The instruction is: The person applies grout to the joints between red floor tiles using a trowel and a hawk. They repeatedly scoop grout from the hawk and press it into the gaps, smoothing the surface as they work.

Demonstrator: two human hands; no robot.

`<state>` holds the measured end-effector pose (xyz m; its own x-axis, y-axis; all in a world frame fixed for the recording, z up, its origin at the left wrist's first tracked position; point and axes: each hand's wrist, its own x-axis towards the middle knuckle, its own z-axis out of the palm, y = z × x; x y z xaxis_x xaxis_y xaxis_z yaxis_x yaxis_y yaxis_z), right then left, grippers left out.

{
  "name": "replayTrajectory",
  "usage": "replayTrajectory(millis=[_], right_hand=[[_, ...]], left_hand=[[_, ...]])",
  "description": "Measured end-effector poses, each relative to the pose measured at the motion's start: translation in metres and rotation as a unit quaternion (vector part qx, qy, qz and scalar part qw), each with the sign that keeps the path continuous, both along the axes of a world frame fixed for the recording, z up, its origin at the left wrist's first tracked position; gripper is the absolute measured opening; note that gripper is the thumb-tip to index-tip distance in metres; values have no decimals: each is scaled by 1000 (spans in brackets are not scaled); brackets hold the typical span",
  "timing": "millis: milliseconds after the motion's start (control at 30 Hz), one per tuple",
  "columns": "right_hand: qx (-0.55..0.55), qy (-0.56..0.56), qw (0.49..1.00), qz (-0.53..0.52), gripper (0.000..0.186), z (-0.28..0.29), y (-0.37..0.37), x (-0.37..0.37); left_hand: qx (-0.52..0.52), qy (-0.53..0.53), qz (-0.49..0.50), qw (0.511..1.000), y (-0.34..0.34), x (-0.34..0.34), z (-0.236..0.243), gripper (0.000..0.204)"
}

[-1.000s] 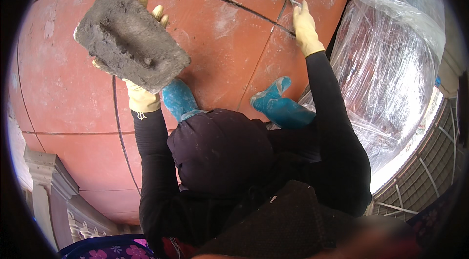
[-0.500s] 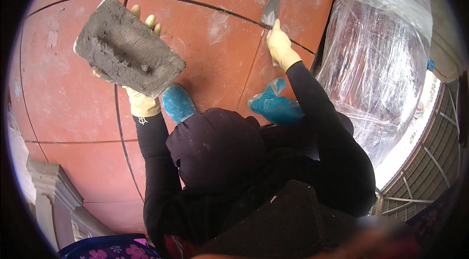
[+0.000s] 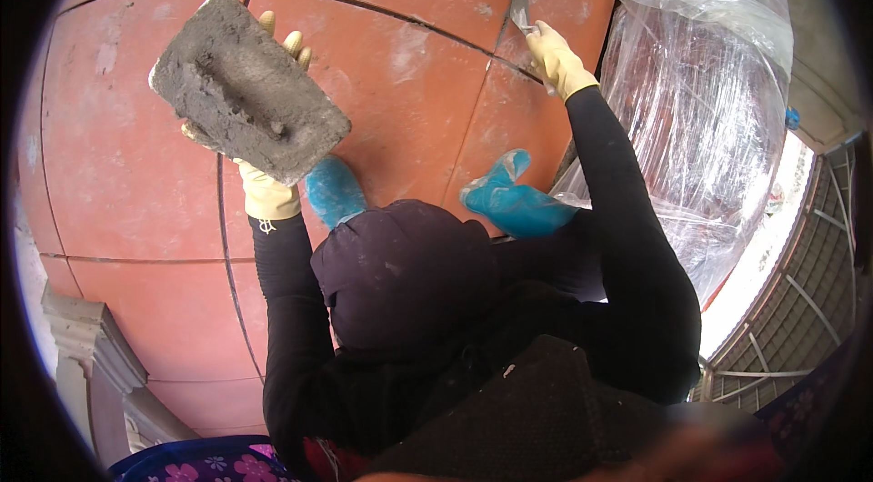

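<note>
Grey and ridged, the mortar-caked rectangular board (image 3: pixel 250 86) sits left, cradled from beneath by the left grip (image 3: pixel 267 188); far right, the right grip (image 3: pixel 557 59) holds a thin metal trowel (image 3: pixel 519 13) near reddish floor tiles (image 3: pixel 391 109).

White emblem (image 3: pixel 265 225) on left sleeve (image 3: pixel 289 277)

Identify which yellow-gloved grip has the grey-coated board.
The left grip: it is under the grey-coated board. The right grip is away from that, holding a metal-bladed tool.
</note>
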<state>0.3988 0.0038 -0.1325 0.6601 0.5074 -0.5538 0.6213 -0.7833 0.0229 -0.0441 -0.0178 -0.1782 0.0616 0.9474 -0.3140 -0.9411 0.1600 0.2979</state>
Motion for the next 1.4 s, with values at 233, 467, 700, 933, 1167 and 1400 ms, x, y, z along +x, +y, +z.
replayTrajectory(millis=[233, 467, 700, 933, 1167, 1400], right_hand=[[-114, -19, 993, -34, 53, 2, -33, -28], [-90, -93, 985, 113, 57, 12, -42, 7], [-60, -102, 988, 96, 57, -29, 19, 52], [-197, -132, 960, 145, 53, 0, -16, 7], [-102, -93, 981, 135, 59, 14, -34, 11], [-1, -138, 981, 138, 52, -18, 64, 73]], left_hand=[[5, -5, 13, 1000, 3, 2, -9, 124], [14, -96, 16, 995, 1, -2, -15, 122], [15, -29, 17, 999, 4, -5, -16, 124], [-10, 19, 17, 1000, 3, 4, -13, 126], [-1, -58, 25, 998, -1, -1, -16, 120], [8, -84, 20, 996, 0, 0, -17, 121]])
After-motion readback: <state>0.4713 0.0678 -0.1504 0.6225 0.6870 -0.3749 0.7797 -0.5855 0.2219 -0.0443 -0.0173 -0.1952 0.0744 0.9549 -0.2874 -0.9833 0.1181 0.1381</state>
